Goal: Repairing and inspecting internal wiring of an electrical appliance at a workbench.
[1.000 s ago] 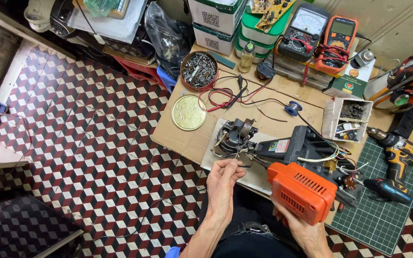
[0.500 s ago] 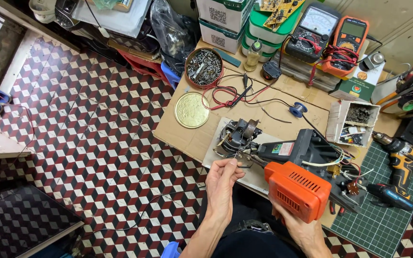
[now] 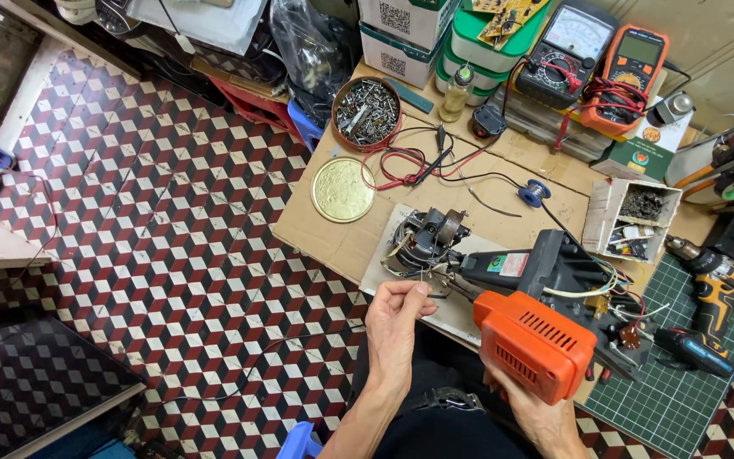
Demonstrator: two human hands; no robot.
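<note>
My right hand [image 3: 530, 408] grips the handle of an orange soldering gun [image 3: 533, 342], whose tip points left toward a small dark motor [image 3: 422, 237] with copper windings on a white sheet. My left hand [image 3: 394, 323] pinches a thin wire between thumb and fingers just below the motor, close to the gun's tip. A black block-shaped part [image 3: 544, 265] with coloured wires lies right behind the gun.
On the cardboard-topped bench sit a round gold lid [image 3: 342, 189], a tin of screws [image 3: 366, 111], red and black test leads [image 3: 409, 164], two multimeters [image 3: 602, 55], a small box of parts [image 3: 636, 218] and a cordless drill [image 3: 722, 282] on a green cutting mat [image 3: 673, 399]. Patterned floor tiles [image 3: 155, 221] lie to the left.
The view has shifted slightly down and left. My left hand's fingers have closed tighter on the thin wire near the motor. The soldering gun stays in about the same place.
</note>
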